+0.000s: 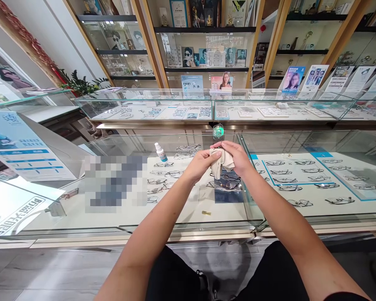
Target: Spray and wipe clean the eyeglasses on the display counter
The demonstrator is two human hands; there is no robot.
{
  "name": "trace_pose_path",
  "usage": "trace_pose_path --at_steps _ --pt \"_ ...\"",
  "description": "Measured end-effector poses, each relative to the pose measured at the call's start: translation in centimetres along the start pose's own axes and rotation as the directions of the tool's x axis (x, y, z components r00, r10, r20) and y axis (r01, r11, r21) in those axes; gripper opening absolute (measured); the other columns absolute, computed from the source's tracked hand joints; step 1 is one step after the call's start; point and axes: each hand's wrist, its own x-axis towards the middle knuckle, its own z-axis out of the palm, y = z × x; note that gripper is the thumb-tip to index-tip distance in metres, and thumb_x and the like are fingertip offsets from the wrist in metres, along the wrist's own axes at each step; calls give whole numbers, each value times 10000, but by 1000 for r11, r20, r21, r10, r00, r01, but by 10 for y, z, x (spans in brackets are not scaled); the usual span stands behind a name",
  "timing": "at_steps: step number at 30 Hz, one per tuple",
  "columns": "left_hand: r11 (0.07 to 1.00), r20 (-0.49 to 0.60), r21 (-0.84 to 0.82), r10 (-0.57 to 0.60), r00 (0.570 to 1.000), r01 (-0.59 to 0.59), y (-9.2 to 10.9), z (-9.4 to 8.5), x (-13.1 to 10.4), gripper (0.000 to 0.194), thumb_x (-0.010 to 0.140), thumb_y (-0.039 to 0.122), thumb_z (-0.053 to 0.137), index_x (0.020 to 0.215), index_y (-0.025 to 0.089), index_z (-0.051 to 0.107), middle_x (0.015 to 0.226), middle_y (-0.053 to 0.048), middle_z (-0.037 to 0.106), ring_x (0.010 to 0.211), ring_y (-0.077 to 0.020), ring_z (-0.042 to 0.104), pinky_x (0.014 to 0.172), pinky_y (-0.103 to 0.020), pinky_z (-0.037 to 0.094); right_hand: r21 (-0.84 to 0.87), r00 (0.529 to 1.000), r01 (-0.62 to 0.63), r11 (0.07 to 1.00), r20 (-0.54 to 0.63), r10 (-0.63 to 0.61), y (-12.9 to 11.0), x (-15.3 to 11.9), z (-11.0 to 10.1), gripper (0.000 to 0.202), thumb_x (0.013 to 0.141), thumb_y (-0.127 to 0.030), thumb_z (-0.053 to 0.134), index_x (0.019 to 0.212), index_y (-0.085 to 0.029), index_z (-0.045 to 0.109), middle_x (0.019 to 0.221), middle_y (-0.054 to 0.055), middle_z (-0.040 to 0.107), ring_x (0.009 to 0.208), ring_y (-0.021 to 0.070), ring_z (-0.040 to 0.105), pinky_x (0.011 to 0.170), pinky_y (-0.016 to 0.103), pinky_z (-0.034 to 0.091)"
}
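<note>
Over the glass counter, my two hands meet at a cream cleaning cloth point(217, 169). My left hand point(203, 162) pinches the cloth between thumb and fingers. From the other side, my right hand point(236, 155) has its fingers wrapped over the cloth's folds. Whether something small lies inside the folds cannot be made out. A white spray bottle point(161, 153) with a blue label stands on the counter, left of my hands. Just beyond my fingertips is a small object glowing green point(218, 131).
Eyeglass frames point(227, 185) lie in rows inside the glass display case point(181, 228). A folded price sign point(21, 144) stands at the left. Behind, a second display case point(163, 100) runs across, with shelves point(207, 30) beyond. A small gold-coloured piece point(206, 213) lies near the front.
</note>
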Motion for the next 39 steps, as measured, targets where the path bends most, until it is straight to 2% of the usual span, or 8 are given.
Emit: trace_pose_path --at_steps 3,9,17,23,27,31,35,39 --pt "1000 -11 -21 6 1000 -6 -2 2 2 622 726 700 959 825 130 729 702 -22 707 618 -132 611 626 -262 482 -29 1000 10 1000 18 -9 1 0 -2 355 820 -585 882 938 -252 916 1038 58 880 861 211 745 785 322 578" --pt "996 -83 -69 46 995 -52 -5 6 4 673 668 754 970 741 147 687 629 3 660 558 -98 556 568 -233 433 -158 993 102 982 74 -92 -2 -2 -4 407 864 -640 856 1002 -263 928 1049 57 883 953 253 776 889 371 586" --pt "986 -67 -167 -27 997 15 -1 3 3 572 592 592 1069 771 128 786 692 -24 728 619 -121 629 628 -254 479 -192 979 142 971 170 -109 -6 -3 -4 377 902 -630 834 1033 -291 937 1129 58 876 1127 290 768 1085 419 548" --pt "988 -75 -148 -51 996 40 4 7 1 549 483 515 1117 718 131 804 685 14 671 656 -99 590 668 -247 457 -168 970 155 973 213 -118 -5 -1 -7 319 904 -575 837 957 -277 936 1096 72 873 1190 315 759 1156 459 514" --pt "992 -74 -129 -6 997 -3 3 8 1 495 438 359 1134 735 130 812 755 32 663 710 -82 567 722 -240 459 -151 977 125 980 193 -95 -5 0 -7 310 882 -553 836 909 -258 928 1062 76 871 1179 320 758 1148 464 520" --pt "991 -70 -134 -38 997 28 0 5 3 527 384 218 1120 816 132 830 843 15 721 759 -109 622 748 -251 496 -108 987 84 991 144 -68 -5 0 -4 312 846 -550 845 846 -243 904 1059 75 870 1146 307 759 1120 447 538" --pt "993 -32 -115 -44 999 40 -3 3 3 654 406 166 1100 1009 153 848 813 17 744 732 -115 634 753 -261 523 -61 996 42 997 85 -37 -7 -1 0 291 806 -535 869 820 -246 896 1009 66 868 1048 278 768 1042 413 567" --pt "997 -12 -78 27 1000 -28 -2 4 2 712 439 154 1085 1106 170 836 895 2 771 778 -125 651 761 -261 535 -40 1000 13 999 26 -12 -8 0 -1 294 759 -537 889 785 -245 881 976 63 862 991 263 763 986 394 588"
